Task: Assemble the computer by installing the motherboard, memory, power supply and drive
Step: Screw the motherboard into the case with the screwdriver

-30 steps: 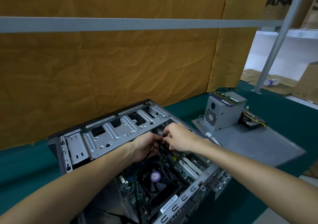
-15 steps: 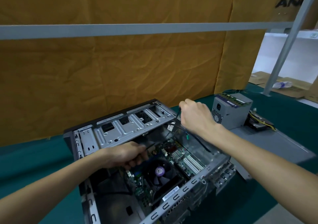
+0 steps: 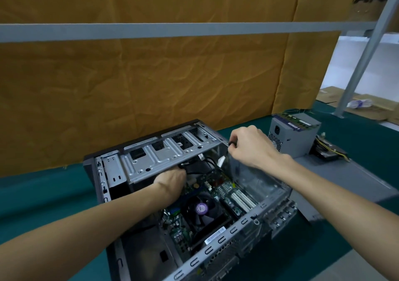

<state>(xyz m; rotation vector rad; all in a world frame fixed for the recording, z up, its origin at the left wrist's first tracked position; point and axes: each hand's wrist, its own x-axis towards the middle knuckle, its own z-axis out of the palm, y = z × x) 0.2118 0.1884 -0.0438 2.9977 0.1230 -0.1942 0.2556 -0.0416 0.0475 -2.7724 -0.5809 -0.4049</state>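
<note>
1. On the green counter (image 3: 32, 196) an open computer case (image 3: 103, 194) lies on its side, its interior facing up.
2. Inside the case the motherboard (image 3: 224, 189) sits on the floor of the chassis, with a black CPU fan (image 3: 201, 210) bearing a purple sticker at its middle and white expansion slots (image 3: 243, 200) just to the right of the fan.
3. The silver drive cage (image 3: 168, 153) spans the far end of the case, above the board.
4. The left hand (image 3: 171, 180) reaches under the edge of the drive cage; its fingers are curled around a black cable (image 3: 194, 168) there, though the fingertips are hidden.
5. The right hand (image 3: 250, 146) is raised over the far right corner of the case, its grip clenched on a thin black cable end (image 3: 231, 144) pinched between thumb and forefinger.
6. The grey power supply (image 3: 294, 137) stands outside the case, to the right, on a flat grey side panel (image 3: 345, 179); memory sticks (image 3: 295, 119) lie on top of it.
7. A drive (image 3: 328, 153) with yellow and black wires lies just behind the power supply on the same panel.
8. Brown paper (image 3: 151, 82) hangs behind the counter, crossed by a grey metal rail (image 3: 151, 31).
</note>
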